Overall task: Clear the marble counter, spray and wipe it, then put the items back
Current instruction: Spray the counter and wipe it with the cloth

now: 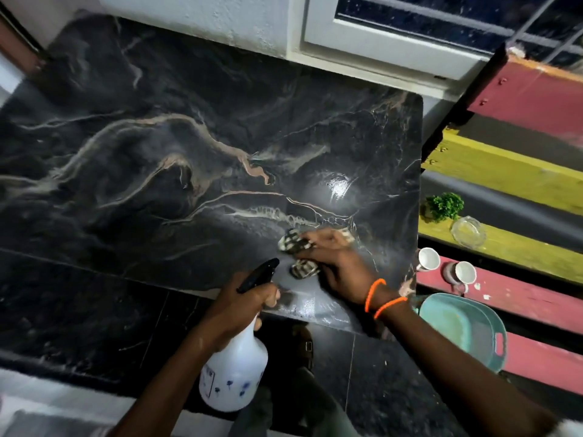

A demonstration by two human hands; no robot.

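Note:
The black marble counter (pixel 176 159) with pale veins fills most of the view, with a wet shine near its right side. My left hand (pixel 243 302) grips the neck of a white spray bottle (pixel 233 370) with a black trigger head, held just off the counter's front edge. My right hand (pixel 334 263), with orange bands at the wrist, presses a striped cloth (pixel 291 242) flat on the counter near the front right corner; the hand hides part of the cloth.
To the right stands a bench of red and yellow planks (pixel 511 171). On it sit a small green plant (pixel 444 206), a glass dish (pixel 467 231), two white mugs (pixel 429 260), and a teal basin (pixel 463 329). A white window frame (pixel 378 42) runs behind the counter.

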